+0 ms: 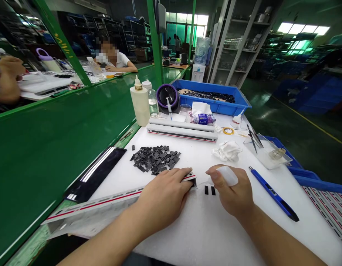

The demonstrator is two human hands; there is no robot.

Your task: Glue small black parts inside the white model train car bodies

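My left hand (pixel 163 197) lies on the right end of a long white strip with a red line (pixel 104 203), fingers curled down over it and holding it on the white mat. My right hand (pixel 230 188) is closed round a small white wad (pixel 228 174) and touches the strip's end. Two small black pieces (pixel 209 190) lie on the mat just under my right hand. A heap of the same black pieces (pixel 155 159) sits behind my left hand.
A blue pen (pixel 273 194) lies to the right. A crumpled white tissue (pixel 227 150), a clear tray with tweezers (pixel 266 151), more white strips (pixel 182 131), a bottle (pixel 140 101), a blue bin (pixel 215 96) and a black panel (pixel 95 171) surround the mat. A person sits beyond the green conveyor (pixel 48 140).
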